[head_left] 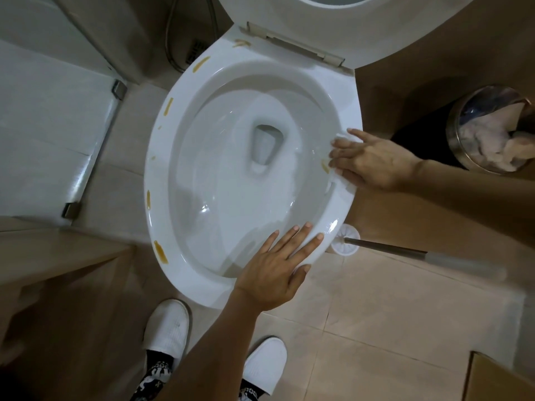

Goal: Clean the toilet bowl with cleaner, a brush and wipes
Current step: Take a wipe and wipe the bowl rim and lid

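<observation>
The white toilet bowl fills the middle of the head view, its seat and lid raised. Several yellow-brown streaks mark the rim on the left and far side, and one streak lies just beside my right fingertips. My right hand presses a white wipe flat against the right rim, fingers straight. My left hand rests flat on the near right rim with fingers spread. A toilet brush lies on the floor right of the bowl, its metal handle pointing right.
A round metal bin with crumpled wipes in it stands at the right. A glass shower door is at the left, a hose behind. A cardboard box corner sits at bottom right. My white slippers stand on the tile floor.
</observation>
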